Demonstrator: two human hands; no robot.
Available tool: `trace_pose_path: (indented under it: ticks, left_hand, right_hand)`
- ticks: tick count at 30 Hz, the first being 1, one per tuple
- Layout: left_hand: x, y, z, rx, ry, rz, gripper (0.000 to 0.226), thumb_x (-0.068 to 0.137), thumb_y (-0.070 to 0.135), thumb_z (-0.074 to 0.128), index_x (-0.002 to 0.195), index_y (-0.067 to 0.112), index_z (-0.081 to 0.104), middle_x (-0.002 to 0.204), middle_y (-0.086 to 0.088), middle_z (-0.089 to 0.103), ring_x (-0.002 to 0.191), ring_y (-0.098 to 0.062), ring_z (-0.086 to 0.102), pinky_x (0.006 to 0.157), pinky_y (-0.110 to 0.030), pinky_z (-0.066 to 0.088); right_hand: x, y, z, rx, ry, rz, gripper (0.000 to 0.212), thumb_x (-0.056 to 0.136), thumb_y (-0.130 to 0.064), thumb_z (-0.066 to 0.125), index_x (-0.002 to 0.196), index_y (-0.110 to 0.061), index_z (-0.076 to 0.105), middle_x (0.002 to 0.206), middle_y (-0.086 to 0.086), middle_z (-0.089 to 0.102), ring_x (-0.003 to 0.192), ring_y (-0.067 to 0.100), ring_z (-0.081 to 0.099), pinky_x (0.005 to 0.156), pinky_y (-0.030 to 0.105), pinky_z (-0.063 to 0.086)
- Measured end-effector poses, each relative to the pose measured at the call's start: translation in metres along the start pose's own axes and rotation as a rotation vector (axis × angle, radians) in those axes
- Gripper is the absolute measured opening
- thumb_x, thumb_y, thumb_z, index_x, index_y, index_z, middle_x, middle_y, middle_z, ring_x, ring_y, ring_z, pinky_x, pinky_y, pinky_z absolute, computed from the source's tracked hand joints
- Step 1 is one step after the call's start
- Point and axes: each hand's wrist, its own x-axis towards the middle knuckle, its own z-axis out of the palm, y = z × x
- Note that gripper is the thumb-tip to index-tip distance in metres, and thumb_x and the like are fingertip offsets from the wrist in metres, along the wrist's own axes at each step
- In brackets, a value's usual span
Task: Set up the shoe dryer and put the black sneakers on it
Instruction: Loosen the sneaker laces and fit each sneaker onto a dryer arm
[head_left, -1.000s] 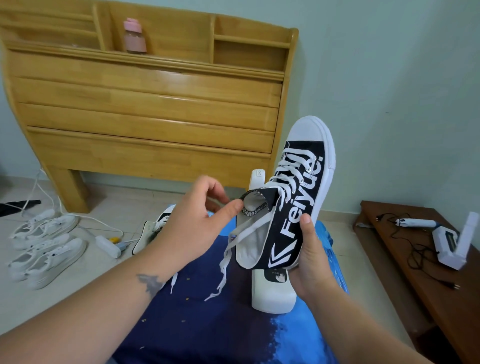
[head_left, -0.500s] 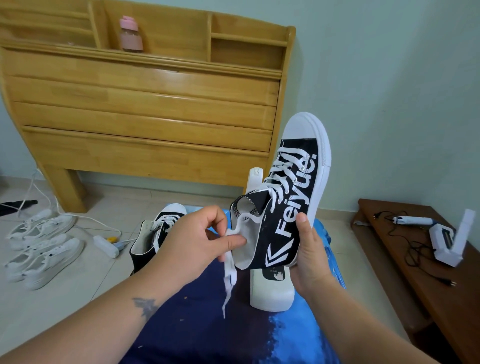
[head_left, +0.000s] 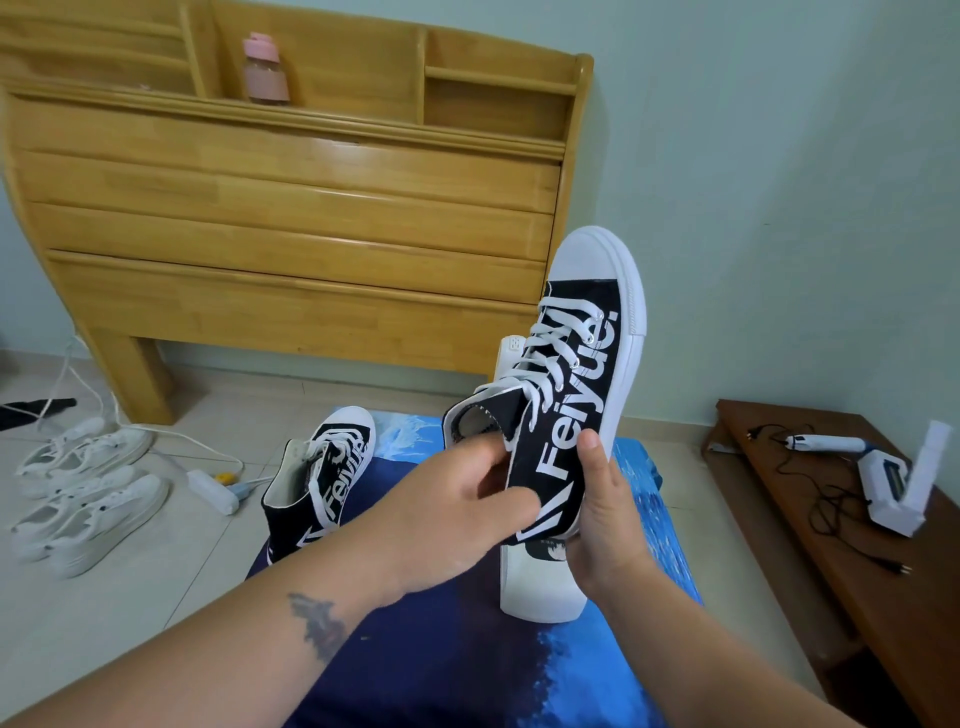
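Both hands grip one black sneaker (head_left: 576, 395) toe-up — right hand (head_left: 605, 512) around its heel, left hand (head_left: 457, 512) pinching its collar — over the white shoe dryer (head_left: 537, 582), second sneaker (head_left: 324, 478) at nine o'clock.

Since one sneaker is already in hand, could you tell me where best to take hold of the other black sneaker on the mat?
Probably the open collar of the second black sneaker, from above: it stands upright, opening facing up and unobstructed, toe pointing away.
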Motion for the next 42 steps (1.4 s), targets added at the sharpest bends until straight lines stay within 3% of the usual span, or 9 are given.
trace_pose_path:
  ticks: [6, 11, 18, 21, 25, 30, 34, 38, 42]
  left_hand:
    - [0.007, 0.0, 0.008, -0.189, -0.015, -0.151, 0.031, 0.079, 0.032, 0.062, 0.109, 0.031, 0.068, 0.108, 0.008, 0.073, 0.103, -0.008, 0.067, 0.091, -0.03, 0.05]
    - [-0.002, 0.005, -0.01, 0.146, 0.14, -0.049, 0.01, 0.085, 0.04, 0.065, 0.079, 0.044, 0.072, 0.074, 0.025, 0.073, 0.068, 0.011, 0.065, 0.059, -0.001, 0.04]
    - [-0.002, -0.018, -0.027, 0.385, 0.487, 0.024, 0.016, 0.083, 0.035, 0.063, 0.075, 0.028, 0.052, 0.05, 0.002, 0.055, 0.038, -0.006, 0.037, 0.039, -0.014, 0.031]
    - [-0.002, -0.037, -0.033, 0.452, 0.327, -0.139, 0.025, 0.08, 0.017, 0.056, 0.09, 0.038, 0.047, 0.066, 0.002, 0.058, 0.039, -0.005, 0.04, 0.04, -0.018, 0.036]
    - [-0.006, -0.055, -0.03, 0.572, 0.029, -0.28, 0.026, 0.071, 0.034, 0.062, 0.093, 0.04, 0.05, 0.076, 0.005, 0.063, 0.045, -0.003, 0.049, 0.044, -0.018, 0.041]
    - [-0.002, -0.053, -0.031, 0.543, 0.195, -0.175, 0.016, 0.08, 0.024, 0.07, 0.077, 0.032, 0.056, 0.073, 0.009, 0.068, 0.065, -0.004, 0.062, 0.063, -0.02, 0.048]
    - [-0.002, -0.035, -0.028, 0.321, 0.346, -0.017, 0.032, 0.077, 0.024, 0.075, 0.074, 0.03, 0.044, 0.071, 0.001, 0.07, 0.049, -0.011, 0.054, 0.045, -0.018, 0.036]
    - [-0.002, -0.025, -0.016, 0.324, 0.389, 0.059, 0.02, 0.073, 0.023, 0.079, 0.065, 0.027, 0.061, 0.055, 0.011, 0.066, 0.039, 0.001, 0.048, 0.043, -0.007, 0.032]
    - [-0.003, -0.023, -0.003, 0.221, 0.298, 0.019, 0.017, 0.077, 0.015, 0.071, 0.086, 0.029, 0.074, 0.089, 0.009, 0.074, 0.078, 0.003, 0.069, 0.07, -0.009, 0.049]
  right_hand:
    - [-0.004, 0.003, 0.005, -0.036, -0.051, 0.044, 0.077, 0.055, -0.071, 0.075, 0.118, -0.028, 0.067, 0.12, 0.014, 0.072, 0.121, 0.053, 0.052, 0.099, 0.081, 0.024]
    - [-0.002, -0.009, 0.001, 0.021, -0.002, -0.064, 0.078, 0.069, -0.059, 0.074, 0.131, -0.014, 0.059, 0.125, 0.018, 0.068, 0.115, 0.039, 0.065, 0.098, 0.06, 0.049]
    - [0.001, -0.015, -0.005, 0.05, 0.058, -0.115, 0.085, 0.061, -0.064, 0.073, 0.131, -0.018, 0.06, 0.127, 0.009, 0.069, 0.116, 0.026, 0.066, 0.093, 0.045, 0.054]
    - [0.0, -0.014, -0.007, 0.05, 0.073, -0.121, 0.085, 0.06, -0.066, 0.073, 0.13, -0.02, 0.061, 0.124, 0.005, 0.071, 0.113, 0.022, 0.068, 0.085, 0.037, 0.055]
    - [0.0, -0.013, -0.01, 0.043, 0.094, -0.124, 0.077, 0.067, -0.062, 0.07, 0.131, -0.02, 0.061, 0.124, 0.005, 0.071, 0.112, 0.021, 0.069, 0.086, 0.038, 0.055]
    - [0.002, -0.012, -0.015, 0.033, 0.098, -0.115, 0.07, 0.074, -0.058, 0.066, 0.132, -0.019, 0.06, 0.126, 0.006, 0.07, 0.115, 0.022, 0.067, 0.09, 0.041, 0.054]
    - [0.002, -0.01, -0.015, 0.0, 0.103, -0.107, 0.087, 0.059, -0.067, 0.075, 0.13, -0.019, 0.06, 0.124, 0.006, 0.071, 0.114, 0.024, 0.068, 0.091, 0.043, 0.054]
    - [0.001, -0.004, -0.012, -0.012, 0.099, -0.078, 0.094, 0.051, -0.072, 0.078, 0.128, -0.019, 0.061, 0.121, 0.007, 0.073, 0.11, 0.025, 0.07, 0.087, 0.043, 0.056]
    - [0.001, -0.001, -0.008, 0.0, 0.074, -0.09, 0.087, 0.061, -0.067, 0.076, 0.129, -0.014, 0.061, 0.123, 0.013, 0.071, 0.113, 0.032, 0.067, 0.094, 0.051, 0.054]
